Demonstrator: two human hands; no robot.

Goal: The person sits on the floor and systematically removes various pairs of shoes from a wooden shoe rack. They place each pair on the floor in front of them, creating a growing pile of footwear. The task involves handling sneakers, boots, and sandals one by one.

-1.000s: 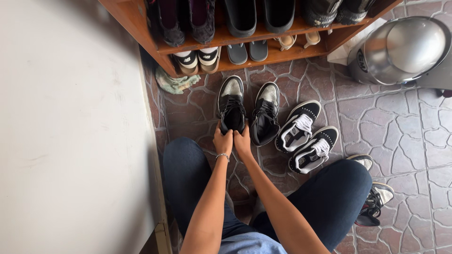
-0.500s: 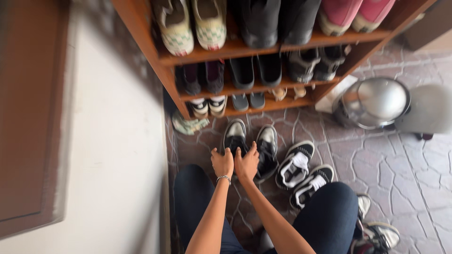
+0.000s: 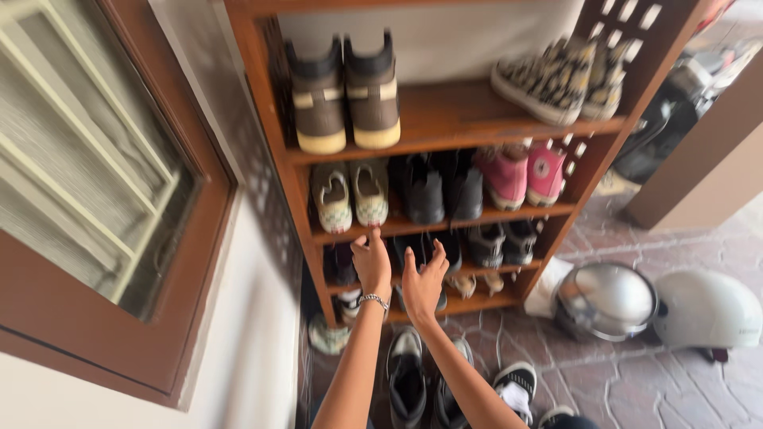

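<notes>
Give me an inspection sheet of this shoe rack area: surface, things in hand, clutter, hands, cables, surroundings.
Surface: reddish stone-pattern tiled floor.
Things: both hands raised before the wooden shoe rack, near the cream checkered slip-on pair; nothing held.
Clutter: black high-top sneaker pair and black-and-white sneaker on floor; crumpled greenish rag.
Hands: left hand open, bracelet on wrist; right hand open, fingers spread.
Cables: nothing seen.
Surroundings: silver helmet, white helmet, brown-framed window.
</notes>
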